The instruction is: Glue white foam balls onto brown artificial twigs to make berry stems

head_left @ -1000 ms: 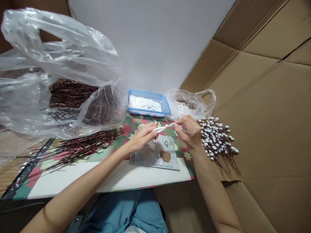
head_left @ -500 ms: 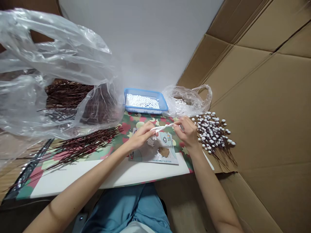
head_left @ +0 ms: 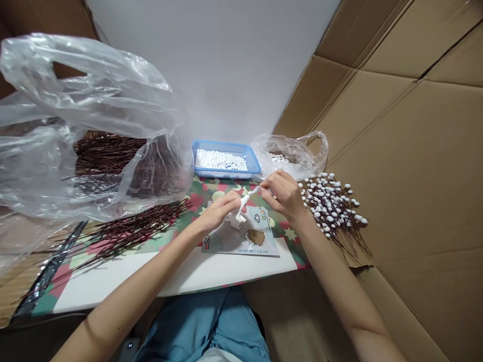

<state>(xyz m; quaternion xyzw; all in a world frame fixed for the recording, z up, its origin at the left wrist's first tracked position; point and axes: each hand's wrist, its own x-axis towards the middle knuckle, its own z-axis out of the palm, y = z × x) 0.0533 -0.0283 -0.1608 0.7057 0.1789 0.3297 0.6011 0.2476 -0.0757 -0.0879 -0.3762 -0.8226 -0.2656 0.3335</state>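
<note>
A twisted white strip [head_left: 244,202], tissue or thin plastic, I cannot tell which, stretches between my two hands above the table. My left hand [head_left: 221,211] is closed on its lower part, and a loose crumpled end hangs below the fingers. With thumb and fingers pinched, my right hand [head_left: 282,195] grips the thin upper end, slightly higher and to the right. Beneath them lies a pale printed glue gun card [head_left: 230,246] with a brown patch [head_left: 256,237] on it.
Behind my hands stands a blue basket [head_left: 226,173] of small white balls. A clear bag [head_left: 298,151] sits beside it. White-tipped branches [head_left: 332,203] lie right, near a cardboard wall [head_left: 415,176]. Brown twigs [head_left: 132,226] lie left, below a large plastic bag [head_left: 113,95].
My right hand has moved slightly up and left, and the strip now slants upward instead of lying nearly level. More of its loose end shows below my left hand.
</note>
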